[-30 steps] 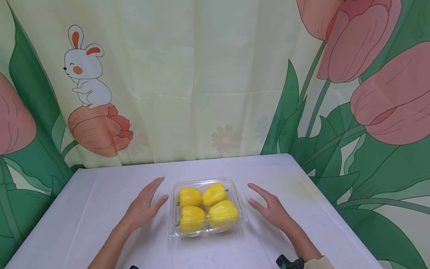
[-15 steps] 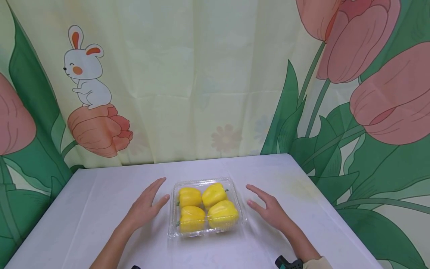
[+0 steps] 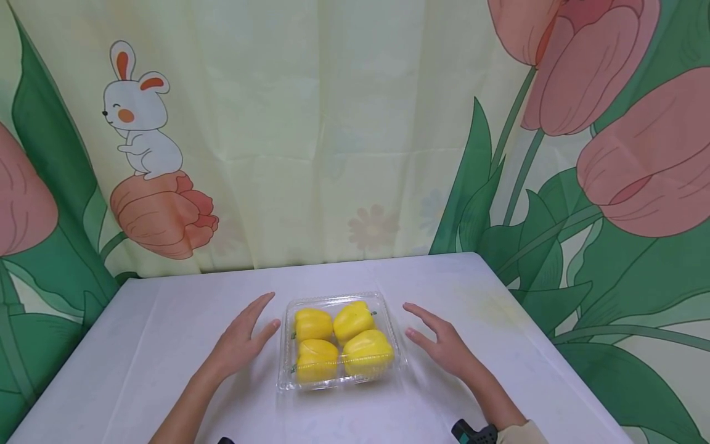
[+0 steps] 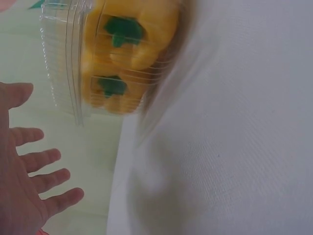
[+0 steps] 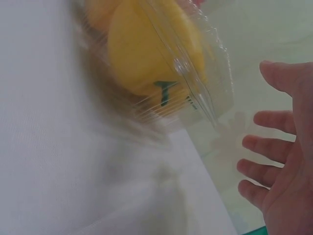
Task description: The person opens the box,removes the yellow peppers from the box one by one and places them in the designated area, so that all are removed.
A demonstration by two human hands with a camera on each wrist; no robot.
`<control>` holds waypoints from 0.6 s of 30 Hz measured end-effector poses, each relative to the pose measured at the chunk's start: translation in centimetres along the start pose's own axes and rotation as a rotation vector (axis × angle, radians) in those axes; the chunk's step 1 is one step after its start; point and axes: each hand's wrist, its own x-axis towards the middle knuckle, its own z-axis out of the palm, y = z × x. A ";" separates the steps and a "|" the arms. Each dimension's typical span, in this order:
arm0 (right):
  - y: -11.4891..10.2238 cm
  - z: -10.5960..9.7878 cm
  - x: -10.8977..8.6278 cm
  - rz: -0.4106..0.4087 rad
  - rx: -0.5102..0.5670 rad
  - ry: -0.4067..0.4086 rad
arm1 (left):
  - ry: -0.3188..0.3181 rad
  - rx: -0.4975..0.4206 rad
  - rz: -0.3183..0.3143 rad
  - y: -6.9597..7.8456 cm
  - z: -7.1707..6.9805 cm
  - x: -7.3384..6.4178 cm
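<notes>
Centrally, a clear plastic clamshell container rests on the white tabletop, enclosing four yellow bell peppers in two rows of two; green stems show through its side. Left hand and right hand flank it, both released, fingers extended, just apart.

Through my head camera I see a white surface, faintly creased, with a pale yellowish patch toward its far right corner. Directly on it, near the middle, I have a clear plastic clamshell container sitting flat, with four yellow bell peppers inside, two by two.
</notes>
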 end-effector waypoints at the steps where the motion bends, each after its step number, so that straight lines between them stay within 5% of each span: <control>1: 0.0 0.0 0.0 0.003 0.003 -0.005 | 0.001 -0.003 0.002 0.0 0.0 0.0; 18: -0.3 0.1 0.0 0.027 0.043 -0.031 | -0.015 -0.036 -0.009 0.2 0.5 0.1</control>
